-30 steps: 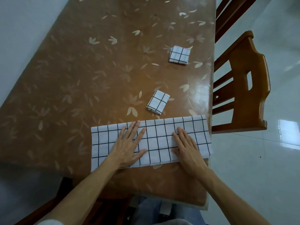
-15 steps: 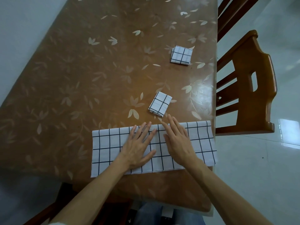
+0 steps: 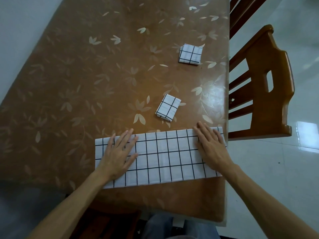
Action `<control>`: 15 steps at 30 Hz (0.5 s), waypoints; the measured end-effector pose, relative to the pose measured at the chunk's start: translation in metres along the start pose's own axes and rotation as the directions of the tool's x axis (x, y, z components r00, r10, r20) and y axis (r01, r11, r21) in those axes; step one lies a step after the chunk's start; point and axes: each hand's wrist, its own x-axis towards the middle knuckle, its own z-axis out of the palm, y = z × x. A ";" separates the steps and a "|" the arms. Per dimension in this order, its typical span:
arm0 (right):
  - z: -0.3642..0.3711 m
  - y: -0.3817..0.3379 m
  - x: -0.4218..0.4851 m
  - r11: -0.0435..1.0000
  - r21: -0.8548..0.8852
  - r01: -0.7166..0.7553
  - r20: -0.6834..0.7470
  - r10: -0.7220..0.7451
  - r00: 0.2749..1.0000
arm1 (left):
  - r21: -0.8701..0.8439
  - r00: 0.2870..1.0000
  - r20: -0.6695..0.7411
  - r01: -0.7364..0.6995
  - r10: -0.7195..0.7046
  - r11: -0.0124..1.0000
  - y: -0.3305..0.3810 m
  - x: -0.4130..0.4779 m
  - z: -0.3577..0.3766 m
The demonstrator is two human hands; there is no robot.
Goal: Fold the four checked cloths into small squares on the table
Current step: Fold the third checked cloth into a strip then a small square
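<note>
A white cloth with a black check (image 3: pixel 165 157) lies folded into a long strip across the near part of the brown table (image 3: pixel 86 92). My left hand (image 3: pixel 119 152) rests flat on its left part, fingers straight. Flat on the strip's right end, close to the table's right edge, lies my right hand (image 3: pixel 211 146). Two checked cloths sit folded small beyond the strip: one (image 3: pixel 168 107) just past its far edge, another (image 3: pixel 190 53) farther back near the right edge.
A wooden chair (image 3: pixel 269 87) stands right of the table, and a second chair back (image 3: pixel 241 12) shows behind it. The tabletop carries a pale leaf pattern under a clear cover. Shiny floor tiles (image 3: pixel 284 169) lie to the right.
Both hands slid apart along the strip: the left one moved toward its left part, the right one toward its right end. The cloth has stayed in place.
</note>
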 end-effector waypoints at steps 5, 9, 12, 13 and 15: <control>-0.042 -0.005 0.028 0.998 0.045 0.054 0.055 -0.056 0.997 | -0.151 0.996 -0.092 -0.019 0.005 0.988 -0.008 0.026 -0.034; -0.059 -0.012 0.043 0.991 -0.083 0.103 0.109 -0.093 0.990 | -0.154 1.000 0.021 0.012 -0.009 0.988 -0.005 0.041 -0.048; -0.065 -0.014 0.030 0.988 -0.041 0.147 -0.001 -0.148 0.989 | -0.107 0.992 -0.102 -0.084 0.074 0.991 -0.001 0.033 -0.050; -0.065 -0.013 0.023 0.985 -0.026 0.169 -0.040 -0.170 0.985 | -0.098 0.984 -0.148 -0.114 0.098 0.989 0.002 0.027 -0.053; -0.063 -0.007 0.009 0.979 -0.006 0.205 -0.124 -0.205 0.971 | -0.052 0.962 -0.226 -0.166 0.151 0.985 0.007 0.014 -0.056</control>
